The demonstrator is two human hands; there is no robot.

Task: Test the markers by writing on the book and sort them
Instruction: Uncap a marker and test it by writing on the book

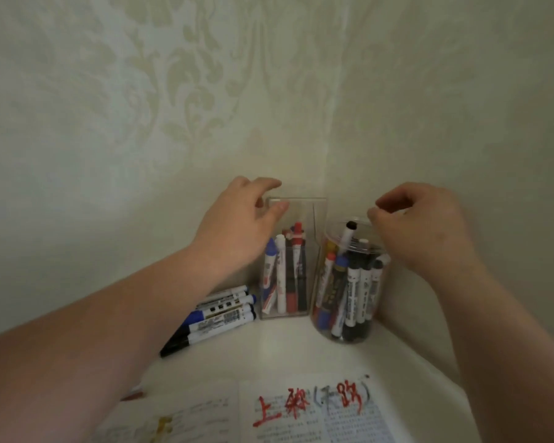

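Observation:
A clear square container point(314, 209) holding red, blue and white markers stands in the wall corner. My left hand point(237, 219) grips its top left rim, thumb on the front wall and fingers over the edge. To its right is a clear round jar point(349, 334) packed with several markers, mostly black-capped; one black-tipped marker point(349, 233) sticks up out of it. My right hand point(422, 228) hovers at the jar's rim with fingers curled; whether they pinch the rim is unclear. The open book point(317, 414) lies at the bottom, with red and grey test writing on it.
Several loose blue and black markers point(219, 314) lie in a pile on the white table point(279, 346), left of the square container and partly under my left forearm. Patterned walls close in behind and on the right. A yellow mark shows on the book's left page.

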